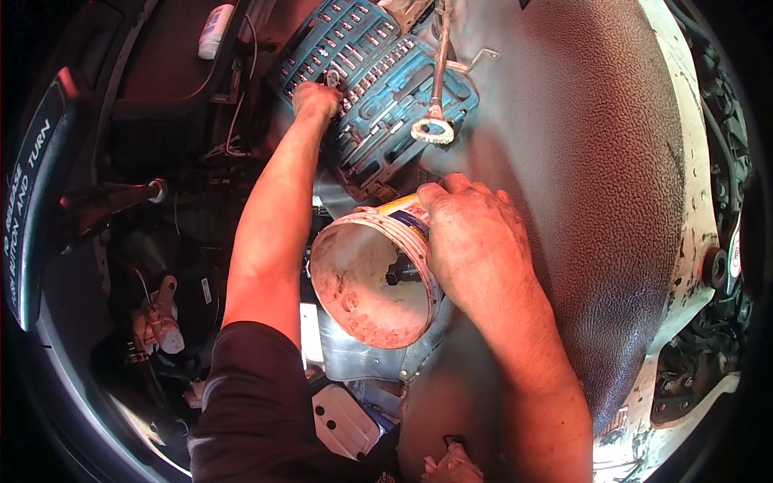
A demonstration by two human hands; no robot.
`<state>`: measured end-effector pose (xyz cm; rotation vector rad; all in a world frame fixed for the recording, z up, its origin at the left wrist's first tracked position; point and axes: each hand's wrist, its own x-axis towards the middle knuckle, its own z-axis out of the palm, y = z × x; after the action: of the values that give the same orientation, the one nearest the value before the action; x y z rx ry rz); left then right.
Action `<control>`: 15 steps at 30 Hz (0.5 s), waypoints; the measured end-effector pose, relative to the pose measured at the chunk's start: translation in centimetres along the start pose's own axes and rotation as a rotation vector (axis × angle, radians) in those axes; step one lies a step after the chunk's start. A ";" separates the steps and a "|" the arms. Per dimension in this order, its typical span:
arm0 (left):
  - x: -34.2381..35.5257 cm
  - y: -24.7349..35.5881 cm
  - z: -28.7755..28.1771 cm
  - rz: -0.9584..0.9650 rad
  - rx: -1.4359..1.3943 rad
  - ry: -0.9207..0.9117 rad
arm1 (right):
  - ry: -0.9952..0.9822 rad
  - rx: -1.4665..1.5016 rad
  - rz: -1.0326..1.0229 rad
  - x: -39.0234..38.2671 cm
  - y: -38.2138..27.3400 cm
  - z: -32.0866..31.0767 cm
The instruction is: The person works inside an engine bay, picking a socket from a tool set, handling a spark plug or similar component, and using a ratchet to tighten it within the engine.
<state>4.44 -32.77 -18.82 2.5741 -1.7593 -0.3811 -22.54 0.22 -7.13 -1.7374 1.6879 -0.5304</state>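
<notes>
A blue socket set case (pixel 378 88) lies open at the top, filled with rows of metal sockets and bits. My left hand (pixel 316 100) reaches over its left edge, fingers curled; a small shiny round metal piece (pixel 332 78) shows at the fingertips, its kind unclear. In the middle, a dirty white plastic bucket (pixel 362 302) with a coloured label is tipped so its mouth faces me. My right hand (pixel 475 229) is closed on the bucket's upper right side, fingertips partly hidden. Inside the bucket lies a dark object (pixel 400 272) that I cannot make out.
A rusty metal rod with a ring end (pixel 433 130) lies across the case's right side. Dark textured padding (pixel 596 161) spreads to the right. A white bottle (pixel 215 32) stands at upper left. A black lever (pixel 40 209) is at far left, near a metal bracketed part (pixel 165 322).
</notes>
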 end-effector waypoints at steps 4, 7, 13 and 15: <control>-2.1 0.8 -0.5 0.136 0.160 0.023 | -0.020 0.000 0.006 0.3 -0.1 -0.4; -5.3 0.8 -2.3 0.142 0.115 0.079 | -0.043 0.001 0.014 0.4 -0.2 -0.9; -14.9 -6.4 -8.3 0.146 -0.173 0.383 | 0.080 0.011 -0.070 0.7 0.8 0.1; -19.7 -10.7 -8.8 0.140 -0.218 0.451 | 0.159 0.072 -0.151 0.8 1.4 0.9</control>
<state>9.28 -11.91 -7.79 2.1557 -1.6156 0.0145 -22.87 -0.40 -8.88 -1.8206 1.6300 -0.8080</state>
